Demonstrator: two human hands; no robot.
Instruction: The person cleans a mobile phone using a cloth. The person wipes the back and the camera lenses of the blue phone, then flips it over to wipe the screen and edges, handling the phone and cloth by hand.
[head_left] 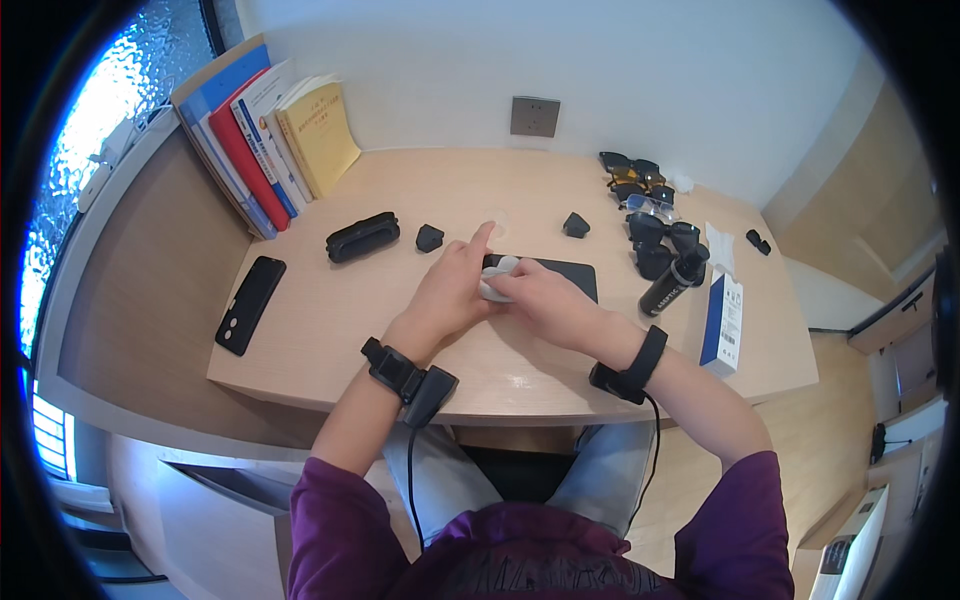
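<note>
White object [492, 288], its exact kind hard to tell, grasped by two bare hands over a pale desk [310, 350]. The left hand [458, 287] holds it from 9 o'clock, one digit pointing toward 12; the right hand [553, 305] grips it from 4 o'clock, some fingertips hidden. A black slab [577, 274] lies just beyond, toward 3 o'clock, partly covered by the right hand. A black block [430, 238] sits at 10 o'clock, a second block [575, 226] at 2, a phone [251, 305] at 9 and a tall bottle [672, 284] at 3. If either grip loosens or the hands push unevenly, the object could slip and drop. A cable runs from each wrist; a wide arm swing might snag one on the desk's edge, and a careless reach right could topple the bottle.
</note>
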